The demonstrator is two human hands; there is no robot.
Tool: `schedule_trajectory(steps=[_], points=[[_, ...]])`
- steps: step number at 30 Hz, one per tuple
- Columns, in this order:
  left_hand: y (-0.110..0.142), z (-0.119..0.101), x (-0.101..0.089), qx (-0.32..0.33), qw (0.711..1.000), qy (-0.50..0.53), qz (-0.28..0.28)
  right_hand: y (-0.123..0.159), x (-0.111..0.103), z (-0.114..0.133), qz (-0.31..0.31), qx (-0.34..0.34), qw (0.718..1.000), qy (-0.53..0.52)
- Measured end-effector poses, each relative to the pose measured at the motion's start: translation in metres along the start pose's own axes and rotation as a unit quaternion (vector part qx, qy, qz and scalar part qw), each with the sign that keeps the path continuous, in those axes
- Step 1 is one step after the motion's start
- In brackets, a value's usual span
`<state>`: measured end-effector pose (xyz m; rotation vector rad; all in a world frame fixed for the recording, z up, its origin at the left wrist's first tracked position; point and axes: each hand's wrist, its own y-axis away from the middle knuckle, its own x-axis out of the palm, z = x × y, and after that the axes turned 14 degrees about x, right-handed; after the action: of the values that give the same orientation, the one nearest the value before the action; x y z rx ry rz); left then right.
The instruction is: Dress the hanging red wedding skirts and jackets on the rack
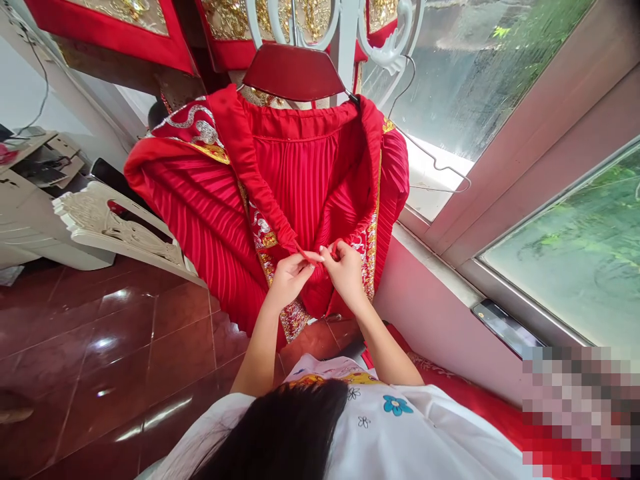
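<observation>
A red pleated garment [210, 213] with gold and silver embroidered trim hangs from a red hanger [293, 72] on a white ornate stand [345, 40]. My left hand [290, 277] and my right hand [345, 270] meet at the lower middle of the garment's open front. Both are closed in a pinch on a thin red tie [303, 253] at the fabric's edge. The fingertips nearly touch each other.
A window [500, 73] with a sill runs along the right, and a phone [505, 327] lies on the sill. A white carved chair [105, 223] stands at the left on the dark red tiled floor [100, 360]. A wire hanger [435, 163] hangs by the window.
</observation>
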<state>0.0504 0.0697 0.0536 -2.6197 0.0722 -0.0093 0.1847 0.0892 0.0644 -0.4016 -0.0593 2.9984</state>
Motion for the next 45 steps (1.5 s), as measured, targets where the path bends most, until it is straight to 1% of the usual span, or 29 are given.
schedule_trajectory(steps=[2, 4, 6, 8, 10, 12, 14, 17, 19, 21, 22, 24, 26, 28, 29, 30, 31, 33, 34, 36, 37, 38, 39, 40, 41, 42, 43, 44, 45], points=[[-0.006, -0.002, 0.001, 0.040, 0.998, -0.048, 0.011, -0.005, -0.001, 0.006, 0.034, 0.009, 0.997, -0.064], [-0.013, -0.005, 0.002, 0.113, 0.984, -0.136, 0.003, -0.008, -0.002, 0.014, 0.084, 0.024, 0.986, -0.139], [-0.019, -0.009, 0.003, 0.201, 0.954, -0.221, -0.014, -0.007, -0.004, 0.020, 0.126, 0.041, 0.971, -0.200], [-0.024, -0.014, 0.004, 0.279, 0.920, -0.273, -0.025, -0.006, -0.005, 0.025, 0.140, 0.042, 0.964, -0.224], [-0.026, -0.018, 0.006, 0.320, 0.903, -0.286, -0.030, -0.005, -0.007, 0.027, 0.137, 0.034, 0.965, -0.222], [-0.026, -0.020, 0.007, 0.317, 0.906, -0.276, -0.045, -0.005, -0.012, 0.028, 0.150, 0.030, 0.969, -0.195], [-0.024, -0.020, 0.005, 0.293, 0.919, -0.249, -0.081, -0.006, -0.022, 0.028, 0.196, 0.017, 0.973, -0.121], [-0.025, -0.022, -0.009, 0.245, 0.937, -0.161, -0.188, -0.009, -0.048, 0.029, 0.260, -0.025, 0.965, 0.025], [-0.029, -0.029, -0.024, 0.212, 0.939, -0.085, -0.257, -0.013, -0.070, 0.032, 0.246, -0.041, 0.967, 0.050], [-0.037, -0.041, -0.040, 0.181, 0.940, -0.014, -0.288, -0.016, -0.091, 0.039, 0.190, -0.054, 0.980, 0.034], [-0.041, -0.049, -0.047, 0.166, 0.944, 0.021, -0.286, -0.018, -0.100, 0.044, 0.161, -0.067, 0.984, 0.026], [-0.048, -0.064, -0.056, 0.147, 0.951, 0.094, -0.256, -0.020, -0.114, 0.055, 0.124, -0.098, 0.987, 0.021], [-0.055, -0.076, -0.057, 0.172, 0.945, 0.141, -0.239, -0.020, -0.123, 0.065, 0.106, -0.124, 0.986, 0.016], [-0.058, -0.080, -0.055, 0.213, 0.933, 0.150, -0.247, -0.019, -0.126, 0.069, 0.099, -0.133, 0.986, 0.006], [-0.059, -0.079, -0.053, 0.221, 0.931, 0.146, -0.250, -0.019, -0.126, 0.068, 0.098, -0.130, 0.987, 0.000], [-0.058, -0.076, -0.051, 0.223, 0.932, 0.139, -0.249, -0.019, -0.125, 0.066, 0.099, -0.123, 0.987, -0.004], [-0.056, -0.073, -0.050, 0.217, 0.940, 0.124, -0.231, -0.019, -0.124, 0.064, 0.102, -0.112, 0.988, -0.007], [-0.050, -0.068, -0.051, 0.198, 0.962, 0.079, -0.170, -0.020, -0.122, 0.056, 0.107, -0.088, 0.990, -0.010], [-0.046, -0.067, -0.053, 0.177, 0.976, 0.048, -0.120, -0.021, -0.121, 0.052, 0.107, -0.076, 0.991, -0.013], [-0.037, -0.068, -0.058, 0.096, 0.995, -0.034, 0.016, -0.022, -0.117, 0.045, 0.102, -0.053, 0.993, -0.027], [-0.033, -0.069, -0.061, 0.045, 0.993, -0.079, 0.073, -0.022, -0.115, 0.043, 0.102, -0.043, 0.993, -0.035], [-0.030, -0.070, -0.063, 0.004, 0.987, -0.122, 0.107, -0.023, -0.112, 0.040, 0.105, -0.034, 0.993, -0.040], [-0.027, -0.070, -0.065, -0.024, 0.980, -0.157, 0.121, -0.023, -0.109, 0.037, 0.113, -0.025, 0.992, -0.042], [-0.026, -0.068, -0.066, -0.030, 0.979, -0.168, 0.109, -0.024, -0.105, 0.034, 0.123, -0.016, 0.991, -0.042], [-0.025, -0.065, -0.067, -0.005, 0.988, -0.134, 0.072, -0.024, -0.102, 0.030, 0.135, -0.007, 0.990, -0.039], [-0.024, -0.061, -0.068, 0.038, 0.996, -0.069, 0.033, -0.025, -0.098, 0.027, 0.144, 0.002, 0.989, -0.032], [-0.025, -0.056, -0.069, 0.090, 0.996, 0.011, -0.002, -0.027, -0.095, 0.023, 0.149, 0.009, 0.989, -0.022], [-0.025, -0.052, -0.071, 0.152, 0.983, 0.096, -0.043, -0.028, -0.092, 0.019, 0.147, 0.015, 0.989, -0.012], [-0.026, -0.048, -0.072, 0.216, 0.956, 0.175, -0.095, -0.029, -0.089, 0.016, 0.144, 0.018, 0.989, -0.005]])
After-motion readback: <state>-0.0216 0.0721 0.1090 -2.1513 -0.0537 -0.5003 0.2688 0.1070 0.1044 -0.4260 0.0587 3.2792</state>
